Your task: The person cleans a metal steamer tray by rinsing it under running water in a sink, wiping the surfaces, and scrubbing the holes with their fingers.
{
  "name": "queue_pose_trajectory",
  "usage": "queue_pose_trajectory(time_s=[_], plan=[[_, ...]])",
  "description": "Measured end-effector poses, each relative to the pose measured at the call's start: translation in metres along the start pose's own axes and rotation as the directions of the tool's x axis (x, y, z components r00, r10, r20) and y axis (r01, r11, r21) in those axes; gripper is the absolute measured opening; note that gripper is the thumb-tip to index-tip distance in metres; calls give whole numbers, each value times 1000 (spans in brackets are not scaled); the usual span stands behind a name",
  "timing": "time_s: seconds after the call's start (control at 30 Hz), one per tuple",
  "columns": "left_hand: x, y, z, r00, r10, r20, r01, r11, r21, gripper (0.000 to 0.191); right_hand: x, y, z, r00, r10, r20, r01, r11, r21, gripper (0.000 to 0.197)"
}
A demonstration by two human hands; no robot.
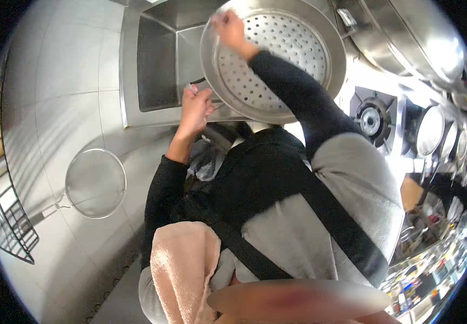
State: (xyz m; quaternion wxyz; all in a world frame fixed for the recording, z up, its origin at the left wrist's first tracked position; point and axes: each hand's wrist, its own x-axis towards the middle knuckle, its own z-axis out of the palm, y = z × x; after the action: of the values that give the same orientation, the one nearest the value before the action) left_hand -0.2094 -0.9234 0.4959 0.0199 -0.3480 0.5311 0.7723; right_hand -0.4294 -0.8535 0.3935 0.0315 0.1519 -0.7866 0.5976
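A wide metal steamer pan (274, 60) with a perforated bottom rests over the right part of a stainless steel sink (156, 65). My left hand (196, 106) is curled at the pan's near left side, around what looks like its wire loop handle (219, 106). Over the pan's upper left rim is my right hand (230, 32), blurred, with bent fingers. Whether it holds something small cannot be made out. The right forearm crosses above the perforated bottom.
On the left hangs a round fine-mesh strainer (96, 183) against white tiles, near a black wire rack (8, 202). A gas burner (371, 118) and several pans (430, 130) are at right. Large steel vessels (403, 36) stand at upper right. A pink towel (185, 271) lies over my shoulder.
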Motion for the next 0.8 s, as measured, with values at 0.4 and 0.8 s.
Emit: queue_pose_trajectory(time_s=[0.4,0.8], plan=[[12,4,6,999,29,22,-29,999,23,35,2,16,-4,917,-398,-9,396,909,134,17],[7,-4,2,1000,2,-9,-2,999,-32,34,30,19,-19,949,-269,167,252,961,114,18]])
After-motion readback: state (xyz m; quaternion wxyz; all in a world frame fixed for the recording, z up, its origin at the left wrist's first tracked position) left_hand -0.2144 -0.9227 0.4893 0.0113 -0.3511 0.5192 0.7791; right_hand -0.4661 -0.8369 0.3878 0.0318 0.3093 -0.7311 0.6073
